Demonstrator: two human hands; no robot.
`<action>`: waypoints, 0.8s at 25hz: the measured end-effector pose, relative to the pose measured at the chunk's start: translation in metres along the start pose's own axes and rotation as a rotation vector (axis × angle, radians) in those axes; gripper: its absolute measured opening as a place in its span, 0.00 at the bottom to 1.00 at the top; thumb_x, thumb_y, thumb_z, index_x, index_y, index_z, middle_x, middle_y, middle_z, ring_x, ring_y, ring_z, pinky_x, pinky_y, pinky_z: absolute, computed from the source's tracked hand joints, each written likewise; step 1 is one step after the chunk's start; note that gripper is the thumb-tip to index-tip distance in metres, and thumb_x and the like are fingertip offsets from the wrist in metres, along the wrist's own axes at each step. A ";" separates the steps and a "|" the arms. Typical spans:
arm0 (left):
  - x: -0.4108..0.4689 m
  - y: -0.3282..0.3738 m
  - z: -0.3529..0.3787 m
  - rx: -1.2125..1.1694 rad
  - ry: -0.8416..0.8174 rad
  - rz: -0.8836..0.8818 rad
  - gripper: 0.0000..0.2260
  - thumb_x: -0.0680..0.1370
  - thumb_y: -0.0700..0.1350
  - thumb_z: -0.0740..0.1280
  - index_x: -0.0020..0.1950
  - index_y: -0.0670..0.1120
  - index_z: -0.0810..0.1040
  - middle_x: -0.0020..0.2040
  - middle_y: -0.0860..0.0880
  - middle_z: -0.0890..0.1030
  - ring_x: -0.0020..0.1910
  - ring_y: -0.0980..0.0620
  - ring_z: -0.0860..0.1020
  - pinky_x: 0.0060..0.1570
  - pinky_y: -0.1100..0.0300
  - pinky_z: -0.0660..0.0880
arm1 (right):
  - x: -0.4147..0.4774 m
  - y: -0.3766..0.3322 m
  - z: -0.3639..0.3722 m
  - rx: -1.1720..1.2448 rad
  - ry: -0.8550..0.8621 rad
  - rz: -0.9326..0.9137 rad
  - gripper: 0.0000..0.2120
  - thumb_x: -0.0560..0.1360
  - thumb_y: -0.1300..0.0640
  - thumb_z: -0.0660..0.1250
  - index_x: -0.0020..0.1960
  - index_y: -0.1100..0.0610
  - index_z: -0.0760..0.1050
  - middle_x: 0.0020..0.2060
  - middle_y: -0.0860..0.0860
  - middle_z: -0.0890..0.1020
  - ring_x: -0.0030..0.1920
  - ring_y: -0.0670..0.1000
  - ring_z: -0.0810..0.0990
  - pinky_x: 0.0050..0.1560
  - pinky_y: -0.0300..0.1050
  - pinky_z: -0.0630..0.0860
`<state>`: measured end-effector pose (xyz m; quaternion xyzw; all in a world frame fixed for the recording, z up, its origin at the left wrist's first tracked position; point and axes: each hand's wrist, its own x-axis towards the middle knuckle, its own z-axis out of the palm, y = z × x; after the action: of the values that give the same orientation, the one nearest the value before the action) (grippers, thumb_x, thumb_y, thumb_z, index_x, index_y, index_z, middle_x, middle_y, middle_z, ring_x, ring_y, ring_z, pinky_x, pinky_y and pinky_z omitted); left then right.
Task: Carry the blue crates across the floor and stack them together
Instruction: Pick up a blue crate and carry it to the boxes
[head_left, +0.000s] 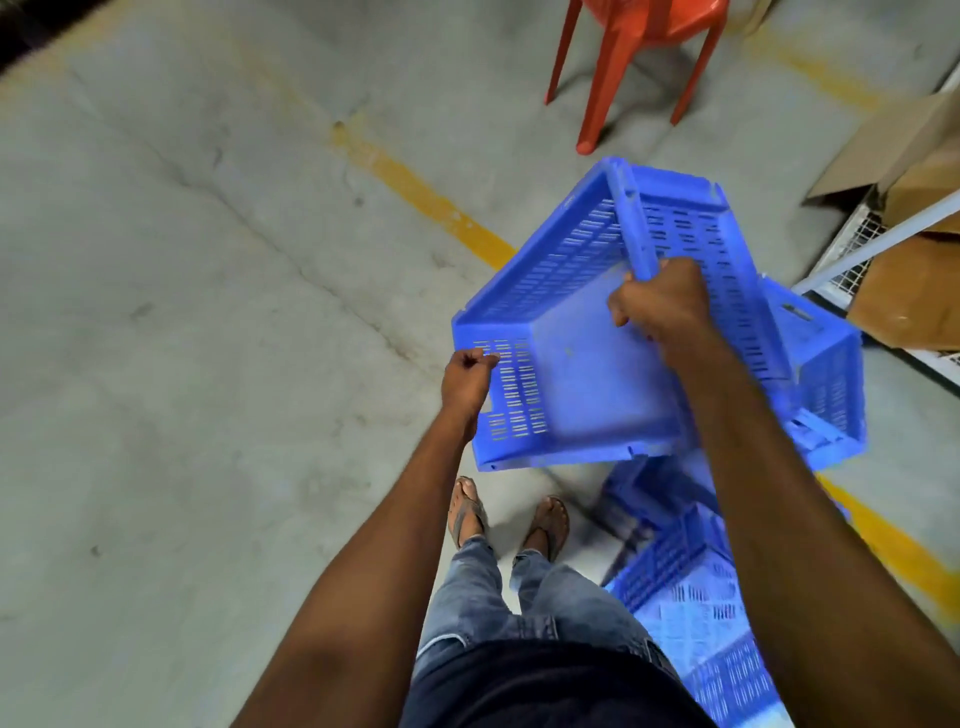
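I hold a blue slotted crate (587, 364) tilted in the air, its inside facing me. My left hand (467, 382) grips its near left corner edge. My right hand (662, 304) is curled round its upper rim. Behind it to the right a second blue crate (826, 374) is partly hidden by the one I hold. More blue crates (696, 618) lie on the floor at the lower right, under my right forearm.
Grey concrete floor (208, 312) with yellow painted lines (421, 195) stretches to the left. A red plastic chair (623, 62) stands ahead. Cardboard boxes (914, 291) and a wire-mesh frame (852, 260) are at the right. My feet in sandals (509, 519) are below the crate.
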<state>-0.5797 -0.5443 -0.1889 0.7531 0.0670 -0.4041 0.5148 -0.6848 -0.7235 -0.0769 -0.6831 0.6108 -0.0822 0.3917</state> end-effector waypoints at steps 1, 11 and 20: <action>0.000 -0.003 -0.004 0.003 0.031 -0.022 0.07 0.78 0.42 0.70 0.54 0.46 0.75 0.49 0.48 0.78 0.44 0.50 0.74 0.46 0.59 0.70 | -0.006 -0.013 -0.014 0.012 0.008 -0.040 0.06 0.57 0.58 0.69 0.33 0.57 0.75 0.25 0.50 0.74 0.25 0.54 0.72 0.28 0.42 0.68; -0.005 0.006 -0.056 -0.131 0.133 -0.155 0.19 0.80 0.41 0.68 0.67 0.36 0.68 0.49 0.44 0.74 0.42 0.49 0.74 0.34 0.58 0.68 | -0.082 -0.106 -0.055 0.075 0.064 -0.419 0.07 0.59 0.58 0.68 0.34 0.48 0.73 0.27 0.44 0.76 0.27 0.49 0.76 0.27 0.37 0.68; -0.003 0.022 -0.109 -0.305 0.124 -0.150 0.19 0.80 0.48 0.67 0.68 0.41 0.75 0.53 0.44 0.77 0.44 0.46 0.75 0.37 0.61 0.70 | -0.150 -0.133 -0.066 0.043 -0.028 -0.613 0.09 0.63 0.59 0.70 0.33 0.48 0.71 0.28 0.44 0.76 0.38 0.57 0.82 0.35 0.44 0.75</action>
<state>-0.5116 -0.4625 -0.1556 0.6827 0.2151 -0.3794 0.5863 -0.6577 -0.6250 0.1073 -0.8283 0.3687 -0.2001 0.3715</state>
